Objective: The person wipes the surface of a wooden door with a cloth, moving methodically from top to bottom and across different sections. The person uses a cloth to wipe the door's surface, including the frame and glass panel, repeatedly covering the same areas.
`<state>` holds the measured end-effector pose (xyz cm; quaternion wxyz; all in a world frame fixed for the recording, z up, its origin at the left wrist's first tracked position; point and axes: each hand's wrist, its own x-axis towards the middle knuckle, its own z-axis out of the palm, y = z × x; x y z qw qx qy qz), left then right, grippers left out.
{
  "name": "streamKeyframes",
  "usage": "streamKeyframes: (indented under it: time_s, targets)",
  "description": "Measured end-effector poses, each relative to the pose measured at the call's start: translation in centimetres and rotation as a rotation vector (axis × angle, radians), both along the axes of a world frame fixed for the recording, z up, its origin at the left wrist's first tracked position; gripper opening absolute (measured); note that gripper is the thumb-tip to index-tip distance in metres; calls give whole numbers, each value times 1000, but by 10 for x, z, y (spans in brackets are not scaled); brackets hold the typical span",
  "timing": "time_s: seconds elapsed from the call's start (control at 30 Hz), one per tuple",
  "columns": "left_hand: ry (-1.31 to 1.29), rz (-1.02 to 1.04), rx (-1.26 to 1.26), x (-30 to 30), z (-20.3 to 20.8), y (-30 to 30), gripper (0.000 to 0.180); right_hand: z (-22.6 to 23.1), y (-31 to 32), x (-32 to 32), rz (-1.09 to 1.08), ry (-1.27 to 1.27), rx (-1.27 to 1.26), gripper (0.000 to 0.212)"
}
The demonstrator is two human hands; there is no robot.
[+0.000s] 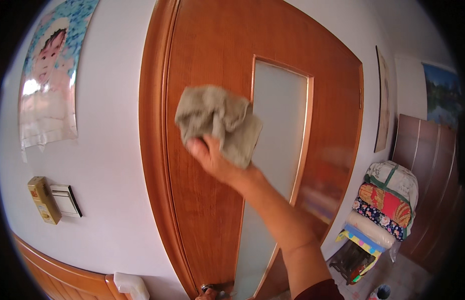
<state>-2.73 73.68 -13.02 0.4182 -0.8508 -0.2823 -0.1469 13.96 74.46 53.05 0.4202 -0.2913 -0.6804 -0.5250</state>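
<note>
My right hand (211,157) is raised in front of a brown wooden door (212,225) and grips a bunched grey-green cloth (212,112). Folds of the cloth hide most of my fingers. It lies over the door's upper left part and overlaps the edge of a frosted glass panel (280,110). At the lower edge of the view, my left hand (206,296) is closed around the metal door handle (207,288). Only a small part of that hand shows.
A wooden frame (153,125) borders the door. On the left wall are a poster (50,75), a switch (65,200) and a yellowish box (44,200), above a wooden headboard (57,270). Folded bedding (385,200) is stacked on a small stool (352,260) at the right.
</note>
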Motion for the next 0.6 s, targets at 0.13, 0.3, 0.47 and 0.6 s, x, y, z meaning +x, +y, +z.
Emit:
streamKeyframes:
  time_s: [0.13,0.3,0.47,0.6]
  targets:
    - [-224,-101,-436,1,19,-8,39,96,2,0,27,73,-5,47]
    - [-274,-139,-574,4,33,-13,41,214,31,8,298,171,-50,58]
    - [-298,-217,-683,12,36,-17,44,339,67,25,-62,-53,252,53]
    - [-327,-189,-698,3,27,-17,46,282,25,-42,270,323,-69,62]
